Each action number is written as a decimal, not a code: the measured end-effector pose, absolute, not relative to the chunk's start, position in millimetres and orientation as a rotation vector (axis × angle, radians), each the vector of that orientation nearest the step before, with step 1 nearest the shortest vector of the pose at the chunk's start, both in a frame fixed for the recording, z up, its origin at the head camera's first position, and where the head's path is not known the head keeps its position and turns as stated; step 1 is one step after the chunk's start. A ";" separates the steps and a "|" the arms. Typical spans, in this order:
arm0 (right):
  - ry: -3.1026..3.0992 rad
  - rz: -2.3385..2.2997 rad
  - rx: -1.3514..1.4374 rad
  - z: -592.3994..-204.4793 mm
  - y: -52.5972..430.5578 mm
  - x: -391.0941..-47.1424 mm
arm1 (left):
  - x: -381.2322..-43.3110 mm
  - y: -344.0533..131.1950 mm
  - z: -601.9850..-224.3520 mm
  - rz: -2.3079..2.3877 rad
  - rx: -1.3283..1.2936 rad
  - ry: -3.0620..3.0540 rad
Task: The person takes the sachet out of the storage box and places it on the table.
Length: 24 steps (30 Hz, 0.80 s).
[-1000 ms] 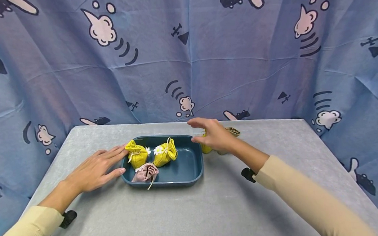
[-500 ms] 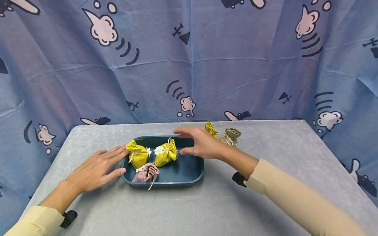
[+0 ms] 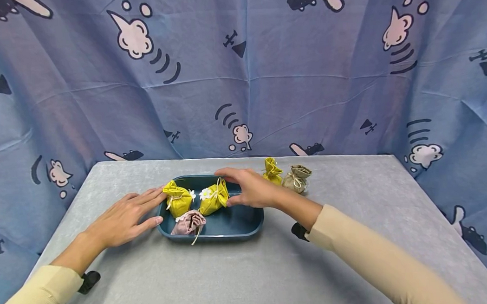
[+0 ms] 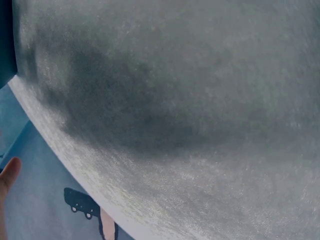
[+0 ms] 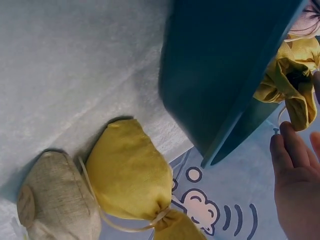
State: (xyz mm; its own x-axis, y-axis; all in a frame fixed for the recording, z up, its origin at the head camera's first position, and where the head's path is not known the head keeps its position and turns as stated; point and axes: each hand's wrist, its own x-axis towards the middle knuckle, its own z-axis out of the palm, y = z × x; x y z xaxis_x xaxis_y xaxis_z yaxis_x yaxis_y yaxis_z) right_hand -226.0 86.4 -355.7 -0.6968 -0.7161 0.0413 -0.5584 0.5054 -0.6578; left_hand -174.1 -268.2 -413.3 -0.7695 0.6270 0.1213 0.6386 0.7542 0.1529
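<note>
A blue tray (image 3: 236,236) holds two yellow drawstring pouches with white flowers and a pink pouch (image 3: 188,222). My left hand (image 3: 124,219) lies with straight fingers at the tray's left rim, fingertips beside the left yellow pouch (image 3: 178,201). My right hand (image 3: 252,188) is over the tray's right part, thumb and fingers spread apart around the neck of the right yellow pouch (image 3: 215,199). In the right wrist view, the fingertips of the right hand (image 5: 300,185) are right at this pouch's gathered top (image 5: 300,107). The left wrist view shows one finger (image 4: 9,175) at its edge.
Right of the tray, behind the right forearm, stand another yellow pouch (image 3: 272,172) and a beige pouch (image 3: 297,179). They show larger in the right wrist view. The grey table (image 3: 193,285) ends at a blue patterned curtain (image 3: 307,97).
My right hand has moved left, from above the pouches beside the tray to the right yellow pouch in it. The standing pouches came into fuller sight. The left hand has stayed put.
</note>
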 end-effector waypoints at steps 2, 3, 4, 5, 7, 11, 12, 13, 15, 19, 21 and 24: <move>2.501 -0.977 -1.082 -356.6 85.3 -226.0 | -174.4 -268.1 -413.7 -0.284 -1.044 -2.881; 2.501 -0.976 -1.084 -357.3 84.8 -226.2 | -174.5 -268.1 -413.9 -0.285 -1.045 -2.879; 2.502 -0.973 -1.087 -357.8 84.2 -226.2 | -174.7 -268.1 -414.1 -0.286 -1.045 -2.879; 2.504 -0.967 -1.086 -358.2 83.7 -226.1 | -174.7 -268.0 -414.2 -0.285 -1.045 -2.882; 2.505 -0.960 -1.091 -358.6 82.5 -225.9 | -174.9 -267.9 -414.1 -0.285 -1.043 -2.889; 2.504 -0.951 -1.098 -358.4 79.7 -226.0 | -174.7 -267.5 -413.7 -0.288 -1.035 -2.903; 2.503 -0.952 -1.102 -358.3 78.9 -226.2 | -174.7 -267.5 -413.7 -0.289 -1.035 -2.902; 2.505 -0.948 -1.104 -358.0 78.0 -226.3 | -174.7 -267.5 -413.9 -0.291 -1.034 -2.900; 2.506 -0.943 -1.103 -357.3 76.3 -226.5 | -174.7 -267.8 -414.3 -0.292 -1.037 -2.896; 2.513 -0.927 -1.126 -355.5 72.6 -227.2 | -175.1 -268.8 -414.8 -0.300 -1.041 -2.886; 2.518 -0.925 -1.136 -355.2 70.9 -227.8 | -175.4 -269.3 -414.8 -0.304 -1.042 -2.883; 2.529 -0.923 -1.139 -355.1 68.2 -228.5 | -175.4 -269.9 -414.6 -0.301 -1.046 -2.880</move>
